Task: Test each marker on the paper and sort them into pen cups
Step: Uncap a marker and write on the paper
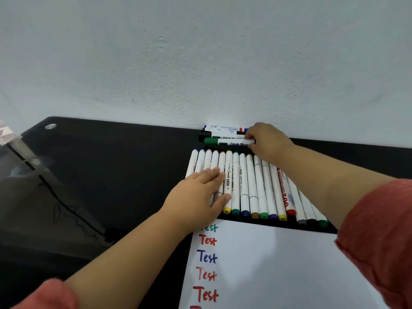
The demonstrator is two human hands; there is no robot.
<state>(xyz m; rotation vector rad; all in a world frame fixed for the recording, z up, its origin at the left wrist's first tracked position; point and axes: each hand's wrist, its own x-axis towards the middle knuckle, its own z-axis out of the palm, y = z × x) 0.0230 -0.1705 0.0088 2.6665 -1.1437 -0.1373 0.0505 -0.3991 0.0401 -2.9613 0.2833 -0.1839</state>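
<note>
Marker row [252, 186] on worktop [111, 175] just beyond paper [278, 264]. Left hand [200, 195] flat, fingers straight, pressing row's left end. Right hand [265, 139] pinching green-capped marker [227, 142] in small stack beyond row. Judgement: keep row pinned; lift marker clear without nudging stack. Cups unseen.

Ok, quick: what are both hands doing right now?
Left hand: open, flat on the row of markers.
Right hand: gripping the green-capped whiteboard marker.
</note>
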